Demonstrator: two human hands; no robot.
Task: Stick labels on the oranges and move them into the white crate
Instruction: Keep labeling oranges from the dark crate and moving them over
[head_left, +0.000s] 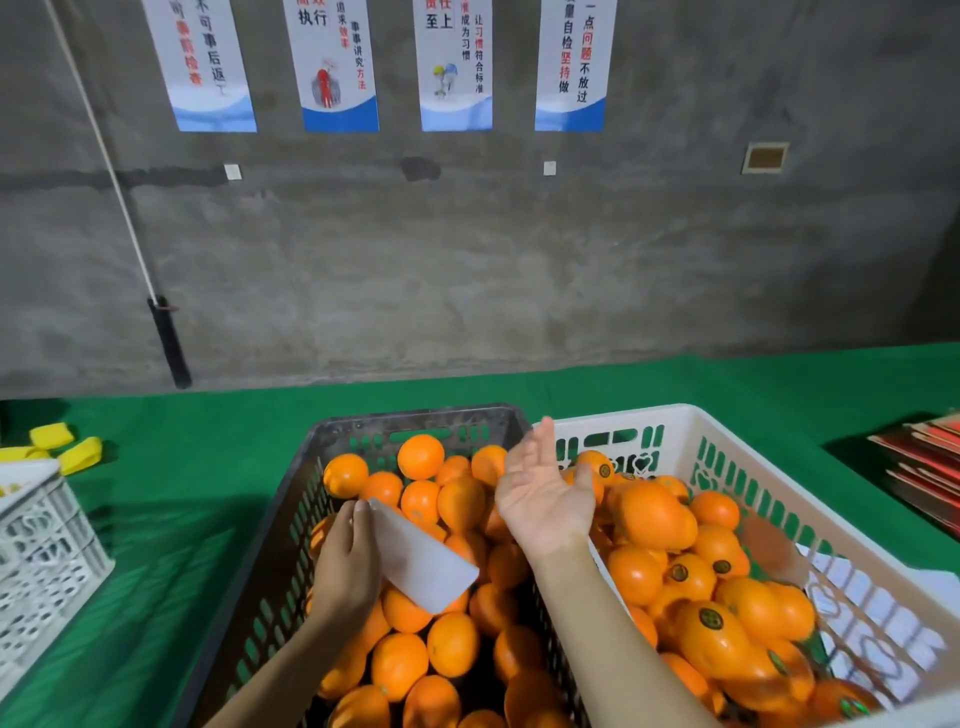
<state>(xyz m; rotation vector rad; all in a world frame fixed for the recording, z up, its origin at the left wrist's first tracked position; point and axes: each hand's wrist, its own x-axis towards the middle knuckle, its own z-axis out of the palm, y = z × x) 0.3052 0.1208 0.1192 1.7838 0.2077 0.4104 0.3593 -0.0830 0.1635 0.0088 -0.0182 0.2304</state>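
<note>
A person's two bare forearms reach forward over two crates standing side by side on a green cloth-covered table (182, 493).

The left hand (348, 561) grips the near-left edge of a blank white curved sheet of paper (421, 561), fingers curled round it, above a black slotted plastic crate (415, 415) on the left. That crate is heaped with plain round oranges (452, 644).

The right hand (540, 499) is released and holds nothing. Its palm is turned up with fingers spread, above the line where the two crates meet.

On the right, the white slotted plastic crate (623, 415) holds more oranges (649, 514), several with small dark round stickers (710, 618).

Far left lie yellow blocks (78, 452) and a smaller white lattice crate (41, 561). Far right sits a stack of red and brown card (924, 467). Behind the table, blue-and-white posters (337, 67) hang on a grey concrete wall (467, 260).
</note>
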